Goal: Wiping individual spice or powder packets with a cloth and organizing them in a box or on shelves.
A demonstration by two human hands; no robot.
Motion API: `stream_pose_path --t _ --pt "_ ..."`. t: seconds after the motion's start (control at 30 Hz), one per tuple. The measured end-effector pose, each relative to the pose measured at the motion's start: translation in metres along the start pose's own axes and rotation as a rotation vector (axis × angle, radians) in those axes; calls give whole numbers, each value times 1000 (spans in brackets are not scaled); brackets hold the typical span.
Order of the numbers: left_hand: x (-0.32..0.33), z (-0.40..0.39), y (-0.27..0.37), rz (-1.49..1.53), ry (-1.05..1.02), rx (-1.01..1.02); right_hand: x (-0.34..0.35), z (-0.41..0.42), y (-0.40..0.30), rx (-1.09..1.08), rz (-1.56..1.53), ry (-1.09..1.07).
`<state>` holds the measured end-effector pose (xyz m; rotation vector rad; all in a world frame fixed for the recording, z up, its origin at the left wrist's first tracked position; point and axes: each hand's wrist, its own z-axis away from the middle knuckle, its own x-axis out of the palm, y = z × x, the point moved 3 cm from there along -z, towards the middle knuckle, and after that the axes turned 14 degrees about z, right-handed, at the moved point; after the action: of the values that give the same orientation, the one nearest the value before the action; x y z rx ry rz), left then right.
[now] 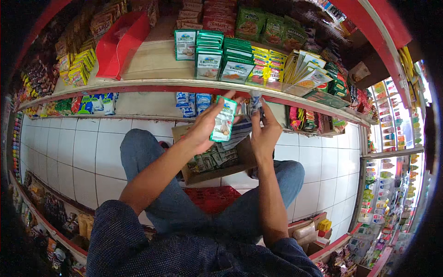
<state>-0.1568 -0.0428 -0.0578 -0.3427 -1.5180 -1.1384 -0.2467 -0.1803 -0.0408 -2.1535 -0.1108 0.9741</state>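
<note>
In my left hand [204,128] is a green-and-white Desaku seasoning sachet [223,121], its printed front facing up. My right hand [264,128] pinches a crumpled grey-blue piece [256,100], apparently thin plastic. Whether that joins the grey striped bag or cloth [238,133] below is unclear. Both hands are above an open cardboard box [200,178], which contains several sachets [216,157] and stands between my knees. Just beyond the hands, standing stacks of green-and-white sachets [208,64] line the shelf front.
Along the wooden shelf edge [155,82] runs a clear lip. A red divider box [121,45] stands left, yellow sachets [266,67] and fanned white packets [309,71] right. The lower shelf bears blue packets [203,102]. Behind the box is a red stool [211,199].
</note>
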Motion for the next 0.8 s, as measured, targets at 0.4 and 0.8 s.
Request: stream_pose_path --t 0.4,0.8 --pt "-3 1 31 186 15 211 -9 25 -22 -295 158 -323" --pt "-23 8 -16 -141 29 125 -6 40 -68 -424 19 -181"
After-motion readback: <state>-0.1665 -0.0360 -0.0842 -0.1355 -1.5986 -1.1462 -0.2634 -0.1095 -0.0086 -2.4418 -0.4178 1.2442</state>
